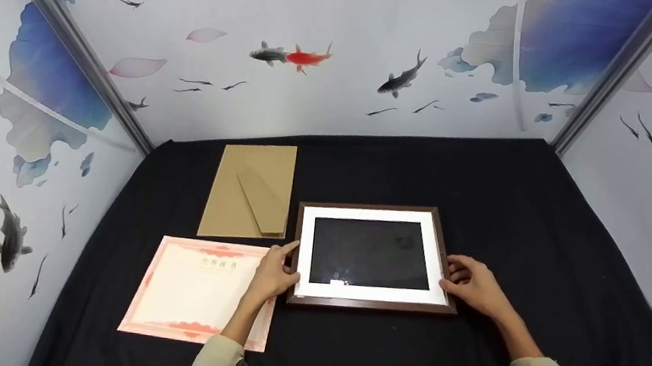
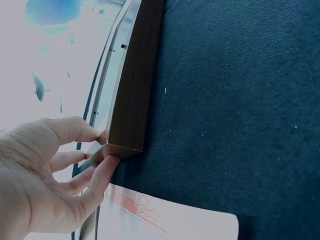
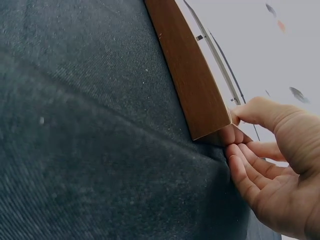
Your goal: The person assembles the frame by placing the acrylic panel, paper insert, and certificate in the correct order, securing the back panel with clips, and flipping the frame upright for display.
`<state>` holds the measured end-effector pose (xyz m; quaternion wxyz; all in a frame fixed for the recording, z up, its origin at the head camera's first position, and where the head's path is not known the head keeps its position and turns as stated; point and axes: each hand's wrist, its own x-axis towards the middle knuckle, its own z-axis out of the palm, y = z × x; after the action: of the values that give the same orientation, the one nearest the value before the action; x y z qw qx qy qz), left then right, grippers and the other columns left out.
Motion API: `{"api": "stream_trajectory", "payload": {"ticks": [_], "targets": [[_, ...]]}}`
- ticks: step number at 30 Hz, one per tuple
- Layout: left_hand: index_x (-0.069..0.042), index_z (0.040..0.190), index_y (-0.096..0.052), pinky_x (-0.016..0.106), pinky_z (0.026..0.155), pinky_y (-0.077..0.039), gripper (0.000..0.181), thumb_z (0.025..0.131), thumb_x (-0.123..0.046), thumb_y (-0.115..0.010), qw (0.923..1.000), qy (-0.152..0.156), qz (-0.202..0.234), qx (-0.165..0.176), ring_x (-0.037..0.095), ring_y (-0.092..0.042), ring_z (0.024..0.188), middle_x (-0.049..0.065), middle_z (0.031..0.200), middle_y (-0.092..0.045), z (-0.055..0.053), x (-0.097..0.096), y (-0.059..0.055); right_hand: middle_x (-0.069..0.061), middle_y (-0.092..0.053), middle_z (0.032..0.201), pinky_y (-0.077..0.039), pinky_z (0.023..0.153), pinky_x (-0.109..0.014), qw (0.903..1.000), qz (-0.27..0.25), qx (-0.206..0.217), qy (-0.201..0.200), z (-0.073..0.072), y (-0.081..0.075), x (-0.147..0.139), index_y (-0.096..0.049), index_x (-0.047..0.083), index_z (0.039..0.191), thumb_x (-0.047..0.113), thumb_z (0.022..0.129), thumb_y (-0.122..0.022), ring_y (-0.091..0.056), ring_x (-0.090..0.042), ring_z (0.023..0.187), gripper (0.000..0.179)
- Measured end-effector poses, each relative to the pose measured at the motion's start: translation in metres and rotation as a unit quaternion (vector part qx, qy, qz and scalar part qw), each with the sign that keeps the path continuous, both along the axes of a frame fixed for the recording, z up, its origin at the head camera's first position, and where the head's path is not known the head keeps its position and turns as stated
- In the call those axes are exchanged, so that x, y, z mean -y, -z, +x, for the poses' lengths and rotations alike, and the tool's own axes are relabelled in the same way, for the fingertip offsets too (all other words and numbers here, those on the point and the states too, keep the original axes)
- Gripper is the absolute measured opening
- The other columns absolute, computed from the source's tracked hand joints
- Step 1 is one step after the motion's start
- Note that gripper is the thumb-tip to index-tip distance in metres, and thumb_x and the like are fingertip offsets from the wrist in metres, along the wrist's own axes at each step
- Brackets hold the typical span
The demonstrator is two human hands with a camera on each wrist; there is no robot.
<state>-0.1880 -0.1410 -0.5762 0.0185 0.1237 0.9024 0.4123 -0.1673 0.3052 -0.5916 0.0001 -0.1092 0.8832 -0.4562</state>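
A picture frame (image 1: 373,306) with a brown wooden border and a white mat (image 1: 370,212) lies face up on the black cloth; its middle shows dark and glossy, with a small reflection. At its left side my left hand (image 1: 272,274) grips the border, thumb near the front corner. On the opposite side, my right hand (image 1: 477,286) holds the right border between thumb and fingers. Both wrist views show the wooden side of the frame (image 2: 131,85) close up, with the right hand's fingertips (image 3: 234,150) partly against the cloth.
A certificate sheet (image 1: 192,295) with a pink border lies left of the frame, partly beneath my left forearm. Behind it is a brown backing board (image 1: 225,192) with a stand flap (image 1: 262,201). Printed white panels (image 1: 333,101) enclose the black-covered table (image 1: 508,187) on three sides.
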Motion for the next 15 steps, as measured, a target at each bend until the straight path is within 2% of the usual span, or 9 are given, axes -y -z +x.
{"api": "stream_trajectory", "payload": {"ticks": [9,15], "targets": [[0.007,0.142,-0.053,0.035,0.066,-0.05,0.069,0.075,0.006,-0.071,1.0,-0.005,0.005,-0.003,0.02,-0.06,0.076,0.022,0.111,-0.054,0.0011,-0.0011,-0.0016,-0.016,-0.064,0.103,-0.055,0.075,-0.036,0.9996,-0.017,-0.023,-0.005,-0.0001,0.0006,-0.0001,-0.061,-0.014,0.126,0.004,0.084,-0.083,-0.064,-0.029,0.088,0.05],[0.007,0.141,-0.053,0.037,0.067,-0.053,0.068,0.076,0.006,-0.072,1.0,-0.002,0.007,-0.004,0.022,-0.063,0.078,0.022,0.113,-0.054,0.0012,-0.0026,0.0011,-0.015,-0.064,0.102,-0.054,0.074,-0.034,0.9996,-0.009,-0.028,-0.002,0.0004,0.0014,-0.0016,-0.061,-0.014,0.124,0.004,0.084,-0.083,-0.064,-0.029,0.087,0.05]]}}
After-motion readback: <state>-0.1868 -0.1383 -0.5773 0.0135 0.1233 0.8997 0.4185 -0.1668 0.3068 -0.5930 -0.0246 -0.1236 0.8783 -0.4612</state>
